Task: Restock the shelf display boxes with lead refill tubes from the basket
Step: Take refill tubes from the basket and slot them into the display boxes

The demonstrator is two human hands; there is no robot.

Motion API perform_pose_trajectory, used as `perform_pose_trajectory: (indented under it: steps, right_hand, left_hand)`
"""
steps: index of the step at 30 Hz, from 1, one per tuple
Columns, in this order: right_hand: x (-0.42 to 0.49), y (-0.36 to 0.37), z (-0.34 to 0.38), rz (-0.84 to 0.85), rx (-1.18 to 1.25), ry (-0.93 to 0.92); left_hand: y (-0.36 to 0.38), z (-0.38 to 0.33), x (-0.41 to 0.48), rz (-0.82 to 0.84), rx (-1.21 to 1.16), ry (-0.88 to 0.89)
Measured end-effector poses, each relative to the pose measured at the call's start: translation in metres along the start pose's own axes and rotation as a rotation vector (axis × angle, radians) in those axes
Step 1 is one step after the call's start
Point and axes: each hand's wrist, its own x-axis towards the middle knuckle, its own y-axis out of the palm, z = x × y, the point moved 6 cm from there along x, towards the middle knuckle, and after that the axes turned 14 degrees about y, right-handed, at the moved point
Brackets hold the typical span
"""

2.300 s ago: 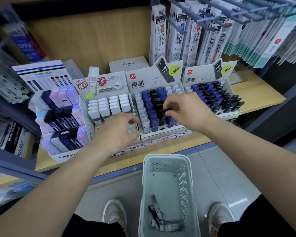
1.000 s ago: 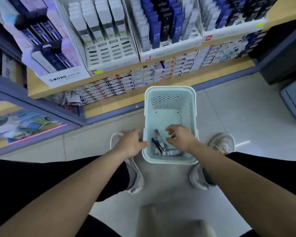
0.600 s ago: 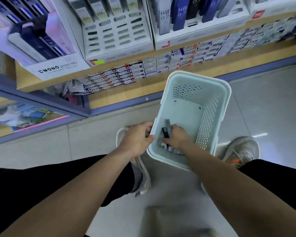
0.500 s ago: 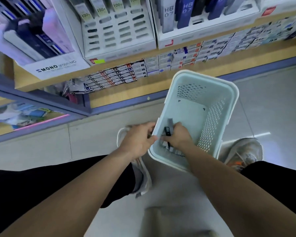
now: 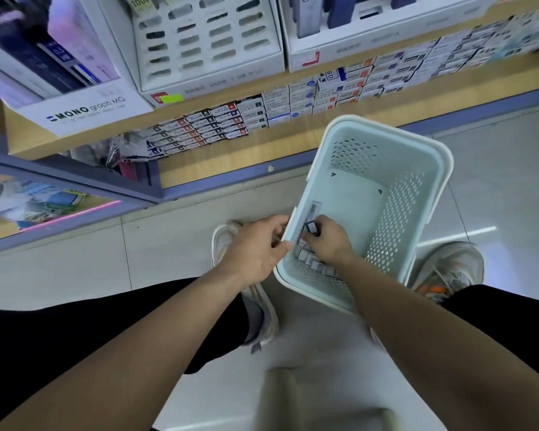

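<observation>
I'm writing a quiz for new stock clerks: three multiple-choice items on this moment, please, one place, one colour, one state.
1. Where is the right hand? A in a pocket; B inside the basket; C on a table.
2. Basket colour? A pale green; B red; C black.
3. The left hand is: A hanging free; B gripping the basket rim; C waving.
Key: B, it pinches a dark tube inside; A, mint walls; B, thumb hooked over the rim.

Both hands have left the display boxes (image 5: 212,73) and come down to the floor — the left hand (image 5: 255,250) now grips the rim of the basket (image 5: 437,157), which has been skewed off square, and the right hand (image 5: 327,242) has pinched a dark lead refill tube (image 5: 312,227) inside it.
</observation>
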Motion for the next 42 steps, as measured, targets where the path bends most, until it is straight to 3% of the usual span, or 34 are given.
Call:
perform_pose_trajectory:
  steps: [4,11,15,20,25,33,42]
  right_hand:
    - [0.000,-0.008,0.004,-0.013,0.092,-0.014]
    - [0.003,-0.034,0.000,0.117,0.236,0.070]
    - [0.003,-0.035,-0.007,0.160,0.114,0.044]
    - [0.002,-0.033,-0.015,0.090,-0.188,-0.005]
    - [-0.006,-0.025,-0.023,0.200,-0.521,-0.022]
    - [-0.013,-0.030,-0.031,0.151,-0.542,-0.062]
    - [-0.010,-0.027,-0.035,0.229,-0.569,-0.083]
  left_hand:
    - [0.003,0.002,0.002,0.002,-0.028,-0.004]
    - [0.013,0.003,0.002,0.037,-0.093,0.007]
    - [0.019,0.002,0.002,0.058,-0.089,0.015]
    - [0.019,0.004,0.003,0.046,-0.122,-0.005]
    - [0.017,0.005,0.004,0.043,-0.133,-0.011]
    - [0.017,0.008,0.005,0.040,-0.154,-0.011]
    - [0.016,0.004,0.003,0.028,-0.172,-0.022]
